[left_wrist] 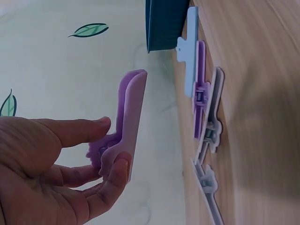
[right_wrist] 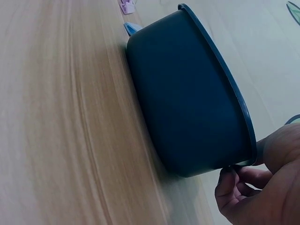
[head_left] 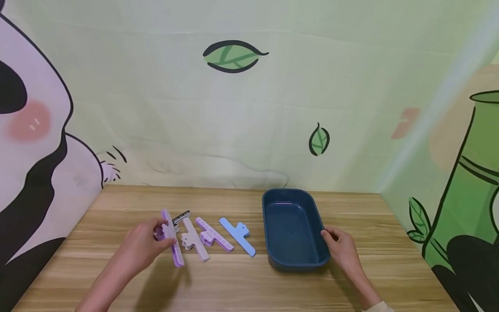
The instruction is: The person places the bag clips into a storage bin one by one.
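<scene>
My left hand (head_left: 141, 248) holds a purple sealing clip (head_left: 173, 242) above the left part of the table. In the left wrist view, the thumb and fingers grip that clip (left_wrist: 133, 112) by its handle side. Beyond it lie a clip with a dark-looking bar (head_left: 182, 216), partly hidden, a pale grey clip (head_left: 198, 242), another purple clip (head_left: 218, 236) and a blue clip (head_left: 238, 236). On the right, my right hand (head_left: 344, 250) pinches the side rim of a dark blue plastic bin (head_left: 273, 261). The bin's inside shows nothing in it.
Everything lies on a wood-grain table (head_left: 230, 286). A pale green printed backdrop (head_left: 175, 108) rises behind the table's back edge, with a panda on the left side and bamboo on the right.
</scene>
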Tool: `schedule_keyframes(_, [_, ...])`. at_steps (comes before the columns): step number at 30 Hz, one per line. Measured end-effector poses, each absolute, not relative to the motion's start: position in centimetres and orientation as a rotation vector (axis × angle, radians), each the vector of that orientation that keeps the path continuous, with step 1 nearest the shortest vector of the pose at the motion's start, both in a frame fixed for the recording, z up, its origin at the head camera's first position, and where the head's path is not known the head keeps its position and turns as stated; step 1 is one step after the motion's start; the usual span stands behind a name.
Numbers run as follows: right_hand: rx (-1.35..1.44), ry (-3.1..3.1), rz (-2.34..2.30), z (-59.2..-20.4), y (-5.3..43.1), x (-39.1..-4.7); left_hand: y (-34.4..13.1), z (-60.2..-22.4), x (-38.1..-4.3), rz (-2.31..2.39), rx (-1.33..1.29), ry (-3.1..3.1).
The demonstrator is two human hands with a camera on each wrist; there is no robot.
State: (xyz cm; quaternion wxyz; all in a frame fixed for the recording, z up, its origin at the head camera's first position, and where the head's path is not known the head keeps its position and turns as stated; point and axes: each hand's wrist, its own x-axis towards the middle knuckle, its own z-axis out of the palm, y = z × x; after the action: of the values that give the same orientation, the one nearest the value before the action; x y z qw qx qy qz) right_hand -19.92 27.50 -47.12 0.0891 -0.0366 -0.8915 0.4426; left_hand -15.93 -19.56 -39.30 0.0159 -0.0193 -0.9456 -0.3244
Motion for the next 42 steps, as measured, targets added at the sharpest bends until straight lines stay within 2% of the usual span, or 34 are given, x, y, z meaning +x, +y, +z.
schedule_keyframes(21, [-0.11, -2.653, 1.306, -47.0, 27.5, -19.9, -16.3, -37.7, -17.6, -1.066, -0.225, -2.918])
schedule_keyframes(42, [-0.116, -2.656, 1.297, -47.0, 27.5, -19.9, -9.8, -37.1, -19.6, -1.345, -0.29, -2.899])
